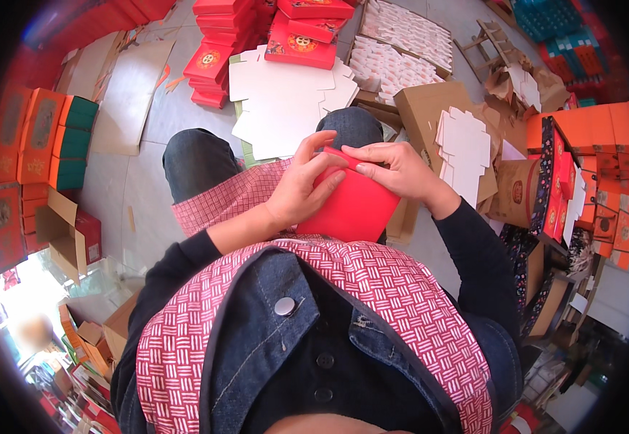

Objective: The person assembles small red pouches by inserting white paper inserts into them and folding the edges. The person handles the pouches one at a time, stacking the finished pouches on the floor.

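Note:
A plain red cardboard box rests over my lap, tilted, its broad flat face up. My left hand grips its upper left edge, fingers bent over the rim and thumb lying on the red face. At the upper right edge, my right hand pinches the card between thumb and fingers. Both sets of fingertips come close together at the top, and they partly hide that edge. Just beyond my knees lies a pile of flat white die-cut card blanks.
Stacked red printed boxes stand past the blanks. Trays of small white pieces sit beyond on the right. An open brown carton and more white blanks are at my right. Orange and green boxes line the left.

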Available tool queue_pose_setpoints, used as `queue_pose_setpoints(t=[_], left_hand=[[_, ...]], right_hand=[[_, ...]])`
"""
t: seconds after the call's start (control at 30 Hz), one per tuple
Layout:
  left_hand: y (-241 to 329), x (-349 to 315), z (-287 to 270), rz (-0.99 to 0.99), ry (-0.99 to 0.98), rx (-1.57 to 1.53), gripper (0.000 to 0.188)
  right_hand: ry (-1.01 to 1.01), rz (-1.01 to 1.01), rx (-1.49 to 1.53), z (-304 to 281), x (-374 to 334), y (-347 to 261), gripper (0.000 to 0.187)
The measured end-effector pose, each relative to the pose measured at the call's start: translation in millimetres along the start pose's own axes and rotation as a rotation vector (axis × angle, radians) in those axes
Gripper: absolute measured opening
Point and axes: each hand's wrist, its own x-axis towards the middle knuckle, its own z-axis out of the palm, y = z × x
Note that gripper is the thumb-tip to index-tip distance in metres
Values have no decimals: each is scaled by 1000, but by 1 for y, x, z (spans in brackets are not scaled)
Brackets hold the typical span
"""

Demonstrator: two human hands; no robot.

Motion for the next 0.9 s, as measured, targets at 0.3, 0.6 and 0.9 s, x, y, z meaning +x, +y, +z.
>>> queue_pose_setpoints(t=[0.3, 0.6, 0.9], left_hand=[[4, 5, -6, -104, -38, -206, 14], [-4, 2, 5, -220, 62, -303, 12], [0, 2, 9, -280, 17, -347, 9]], right_hand=[[-104, -58, 55, -3, 1, 11, 31], [564, 107, 585, 19, -22, 22, 15], [881, 205, 823, 53, -57, 13, 17]])
